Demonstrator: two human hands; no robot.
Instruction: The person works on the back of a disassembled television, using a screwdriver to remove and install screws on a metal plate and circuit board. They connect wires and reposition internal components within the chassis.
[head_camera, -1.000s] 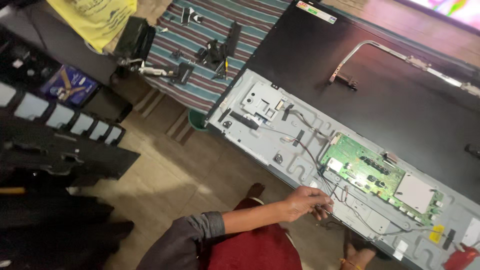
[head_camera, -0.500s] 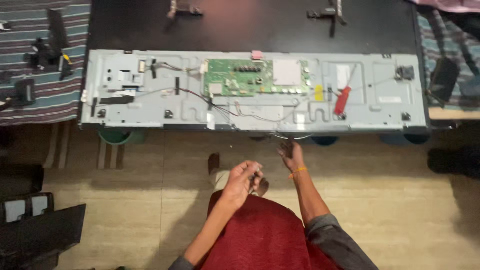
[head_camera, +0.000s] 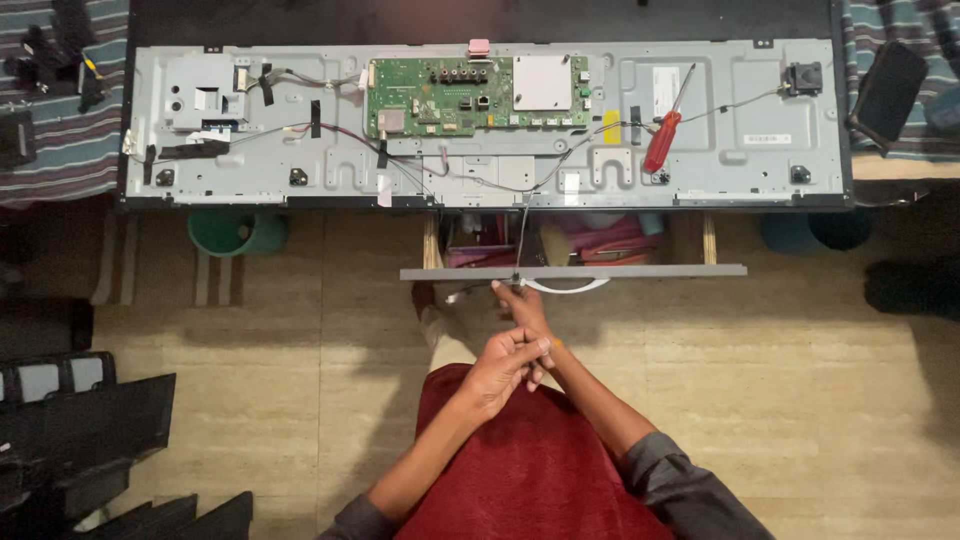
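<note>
Both hands, left hand (head_camera: 505, 365) over right hand (head_camera: 522, 305), seemingly pinch a thin cable (head_camera: 521, 240) from the metal chassis (head_camera: 700, 150); tugging might tear its connector.

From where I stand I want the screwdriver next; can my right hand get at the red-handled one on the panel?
Probably yes: the red-handled screwdriver lies uncovered on the metal panel, though the right hand must reach across the open drawer.

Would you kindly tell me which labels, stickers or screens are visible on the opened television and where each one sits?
White label: on the metal back panel, right of the green circuit board; upright rectangle with dark print.
Yellow sticker: below the board's right end; small, upright.
Grey label: right part of the panel; small, horizontal.
Screen: the television lies face down, so none shows.
</note>
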